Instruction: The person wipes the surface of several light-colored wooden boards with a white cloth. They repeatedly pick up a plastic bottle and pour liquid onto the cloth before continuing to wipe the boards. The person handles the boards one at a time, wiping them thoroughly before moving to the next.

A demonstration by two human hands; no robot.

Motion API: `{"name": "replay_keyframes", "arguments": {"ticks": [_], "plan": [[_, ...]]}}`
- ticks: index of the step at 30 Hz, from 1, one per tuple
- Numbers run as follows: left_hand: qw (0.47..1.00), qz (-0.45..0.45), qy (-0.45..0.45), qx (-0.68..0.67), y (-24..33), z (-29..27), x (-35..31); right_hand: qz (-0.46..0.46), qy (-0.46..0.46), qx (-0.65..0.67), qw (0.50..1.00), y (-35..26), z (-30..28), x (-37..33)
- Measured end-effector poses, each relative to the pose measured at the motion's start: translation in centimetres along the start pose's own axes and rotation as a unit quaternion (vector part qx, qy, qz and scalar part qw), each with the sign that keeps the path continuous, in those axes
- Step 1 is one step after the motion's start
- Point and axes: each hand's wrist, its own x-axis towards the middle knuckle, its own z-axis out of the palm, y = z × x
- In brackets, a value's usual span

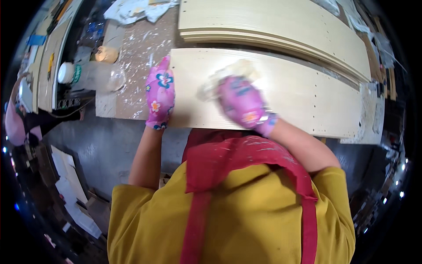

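Note:
A long pale wooden board (pixel 281 97) with small dark holes lies crosswise on the worktable in front of me. My left hand (pixel 160 94), in a pink flowered glove, grips the board's left end; some of its fingertips are hidden. Over the board's left half, my right hand (pixel 241 101) wears a matching glove and presses a crumpled whitish cloth (pixel 239 70) onto the surface. Motion smears both this hand and the cloth.
More pale boards (pixel 272 20) are stacked beyond this one. A clear plastic bottle (pixel 94 75) with a white cap lies at left, beside a tan roll (pixel 107 54). White scraps (pixel 138 9) lie at the far left of the paint-spotted tabletop (pixel 132 66). Another person (pixel 16 125) shows at the left rim.

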Motion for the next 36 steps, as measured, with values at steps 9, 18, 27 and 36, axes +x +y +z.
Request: {"name": "replay_keyframes", "arguments": {"ticks": [9,18,27,36], "plan": [[0.998,-0.01,0.013,-0.055,-2.1,0.8,-0.9,0.098,0.092,-0.056,0.989,8.6,-3.8,-0.3],[0.996,-0.06,-0.03,-0.058,-1.8,0.2,-0.5,-0.118,-0.1,0.079,0.985,1.5,0.2,0.0],[1.0,-0.017,-0.017,-0.013,-1.0,0.4,-0.2,0.057,-0.131,-0.1,0.985,3.1,-3.4,-4.8],[0.995,-0.045,-0.045,-0.073,-0.7,-0.3,-0.1,0.167,0.08,-0.071,0.98,11.5,-5.2,-9.3]]}}
